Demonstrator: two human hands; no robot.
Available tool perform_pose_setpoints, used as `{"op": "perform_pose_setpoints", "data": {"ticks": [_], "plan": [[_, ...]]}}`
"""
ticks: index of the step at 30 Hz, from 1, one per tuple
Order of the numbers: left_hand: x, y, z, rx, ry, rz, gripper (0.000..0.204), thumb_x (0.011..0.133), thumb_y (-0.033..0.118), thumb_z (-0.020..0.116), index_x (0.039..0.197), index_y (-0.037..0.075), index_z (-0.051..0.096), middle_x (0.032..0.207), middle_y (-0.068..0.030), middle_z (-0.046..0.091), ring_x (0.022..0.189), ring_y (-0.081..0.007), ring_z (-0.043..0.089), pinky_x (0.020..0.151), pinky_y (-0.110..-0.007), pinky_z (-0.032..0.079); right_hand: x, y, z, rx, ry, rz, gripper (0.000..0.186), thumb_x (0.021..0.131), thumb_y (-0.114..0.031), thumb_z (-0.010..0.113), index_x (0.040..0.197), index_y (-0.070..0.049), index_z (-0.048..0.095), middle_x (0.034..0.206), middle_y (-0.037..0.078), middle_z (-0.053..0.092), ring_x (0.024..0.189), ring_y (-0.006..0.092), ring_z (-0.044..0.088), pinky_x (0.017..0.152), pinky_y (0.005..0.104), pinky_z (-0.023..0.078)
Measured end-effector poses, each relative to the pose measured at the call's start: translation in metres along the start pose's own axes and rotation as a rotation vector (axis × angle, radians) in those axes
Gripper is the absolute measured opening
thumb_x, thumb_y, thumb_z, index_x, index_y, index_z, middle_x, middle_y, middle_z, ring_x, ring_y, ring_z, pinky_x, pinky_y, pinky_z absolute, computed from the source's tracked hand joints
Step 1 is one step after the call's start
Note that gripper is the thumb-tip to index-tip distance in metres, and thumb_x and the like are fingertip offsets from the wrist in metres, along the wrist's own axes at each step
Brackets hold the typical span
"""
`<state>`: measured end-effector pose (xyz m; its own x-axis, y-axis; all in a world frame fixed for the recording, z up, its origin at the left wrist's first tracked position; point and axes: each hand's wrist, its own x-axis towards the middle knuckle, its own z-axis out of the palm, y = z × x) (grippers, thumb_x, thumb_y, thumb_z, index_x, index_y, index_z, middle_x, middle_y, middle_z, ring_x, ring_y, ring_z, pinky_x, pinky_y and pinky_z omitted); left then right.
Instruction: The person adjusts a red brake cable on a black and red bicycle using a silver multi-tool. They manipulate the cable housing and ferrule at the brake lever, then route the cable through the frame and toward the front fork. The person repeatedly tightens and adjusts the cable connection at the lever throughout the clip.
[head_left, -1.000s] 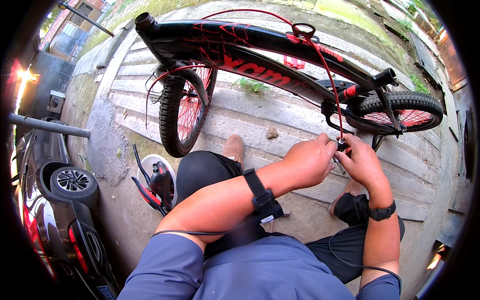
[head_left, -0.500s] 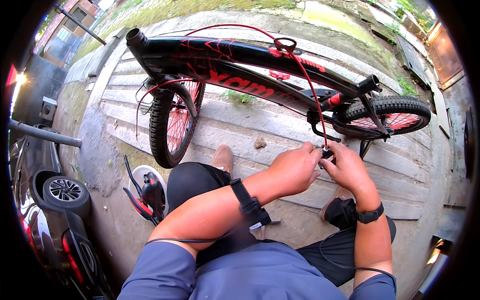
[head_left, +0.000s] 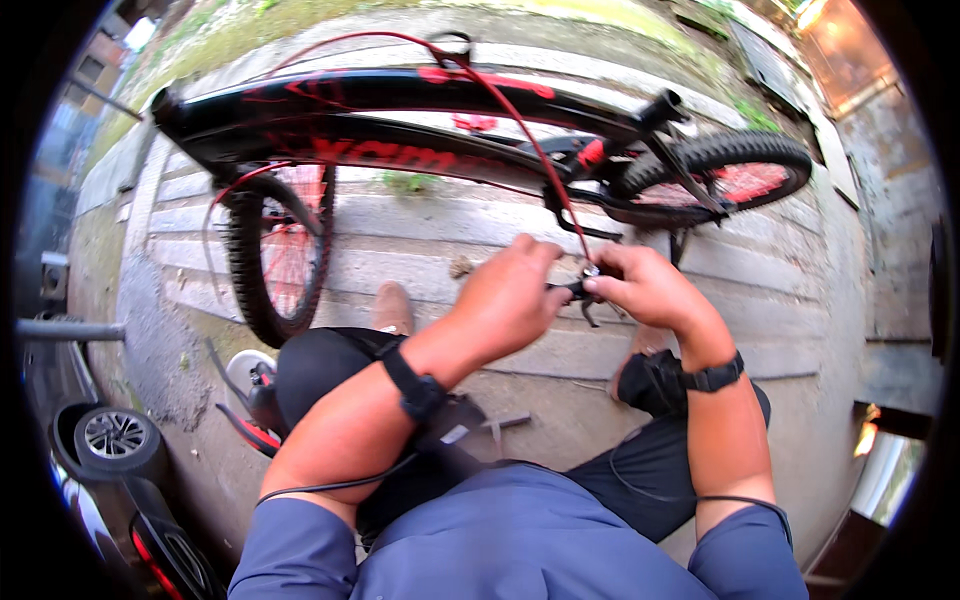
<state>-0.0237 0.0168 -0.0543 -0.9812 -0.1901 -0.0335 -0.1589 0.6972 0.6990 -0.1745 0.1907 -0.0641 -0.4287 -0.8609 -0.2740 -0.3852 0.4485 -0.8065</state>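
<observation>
Blue cloth, your shirt, fills the near edge; take 12 o'clock as straight away from you and your fingers as the dial's centre. At 7 o'clock a grey metal piece lies on the ground, its kind unclear.

Ahead of your shins, your two hands meet around a small black part. Its long axis runs roughly from 9 to 3 o'clock, with a thin arm hanging toward 5. Your left hand seems closed on the 9 o'clock end, fingers bent, forefinger lifted; blur hides the exact grip. Your right hand pinches the 3 o'clock end between thumb and fingers, with almost no gap. The red cable drops into that end from about 11, so your right hand is the nearer one to where it enters.

Farther out, a white tub with a black saddle sits past 8, the front wheel at 9, the black bike frame between 10 and 11, and the rear wheel toward 2. A dark car stands farther off at 8.
</observation>
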Motion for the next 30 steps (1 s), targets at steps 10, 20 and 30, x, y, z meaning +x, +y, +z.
{"op": "perform_pose_setpoints", "data": {"ticks": [10, 20, 30], "plan": [[0.002, 0.001, -0.004, -0.355, -0.306, -0.048, 0.027, 0.093, 0.015, 0.068, 0.115, -0.001, 0.067, 0.099, -0.0159, 0.07, 0.089, -0.0214, 0.066, 0.082, -0.035, 0.052, -0.015, -0.007, -0.02, 0.621, -0.202, 0.114, 0.024, 0.094, -0.014, 0.071, 0.112, 0.001, 0.066, 0.096, 0.002, 0.068, 0.086, 0.0101, 0.063, 0.075, 0.027, 0.053], [-0.005, 0.009, -0.017, -0.954, -0.205, -0.123, 0.025, 0.098, 0.011, 0.065, 0.12, -0.001, 0.06, 0.107, -0.0061, 0.067, 0.092, -0.0095, 0.062, 0.08, -0.026, 0.052, -0.03, -0.021, -0.006, 0.93, -0.143, -0.058, 0.067, 0.083, -0.032, 0.081, 0.136, -0.002, 0.053, 0.126, 0.011, 0.062, 0.111, 0.0203, 0.062, 0.089, 0.0378, 0.056], [-0.002, 0.009, -0.014, -0.763, 0.021, -0.092, 0.017, 0.098, 0.012, 0.066, 0.103, -0.003, 0.06, 0.111, -0.0117, 0.068, 0.096, -0.0123, 0.063, 0.08, -0.029, 0.053, -0.032, -0.034, 0.024, 1.1, 0.008, -0.045, 0.039, 0.101, -0.022, 0.062, 0.133, -0.004, 0.052, 0.119, 0.006, 0.062, 0.107, 0.0112, 0.061, 0.08, 0.0293, 0.061]]}}
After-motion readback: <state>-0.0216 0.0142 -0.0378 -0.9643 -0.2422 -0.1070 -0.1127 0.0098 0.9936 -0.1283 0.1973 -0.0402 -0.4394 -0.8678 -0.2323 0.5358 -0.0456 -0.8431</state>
